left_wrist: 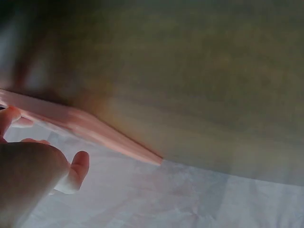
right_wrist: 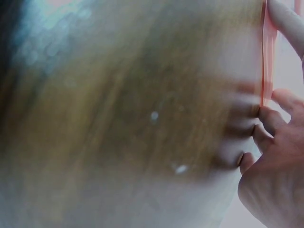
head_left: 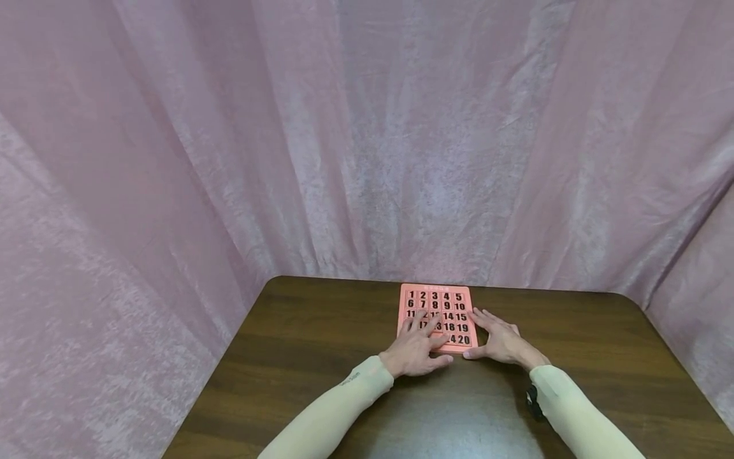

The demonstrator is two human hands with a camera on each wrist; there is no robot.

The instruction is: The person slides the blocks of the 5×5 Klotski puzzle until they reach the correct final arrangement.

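Observation:
A coral number sliding puzzle (head_left: pixel 435 289) lies flat on the table, its black-numbered tiles facing up. My left hand (head_left: pixel 414 352) reaches over its lower left part with spread fingers touching tiles and hiding several of them. The left thumb stays off the board, just below its near edge. Against the right side rest the fingertips of my right hand (head_left: pixel 501 341), while its thumb touches the near right corner. Only the side of the puzzle shows in the left wrist view, with the left hand (left_wrist: pixel 38 168) beside it; the right wrist view has the right hand (right_wrist: pixel 280 137) along its edge.
The dark wooden table (head_left: pixel 321 331) has rounded far corners. Pink velvet curtains (head_left: pixel 401 140) hang behind it and at both sides. A black band (head_left: pixel 534 401) sits at the right wrist, over a pale sleeve (head_left: pixel 573 411).

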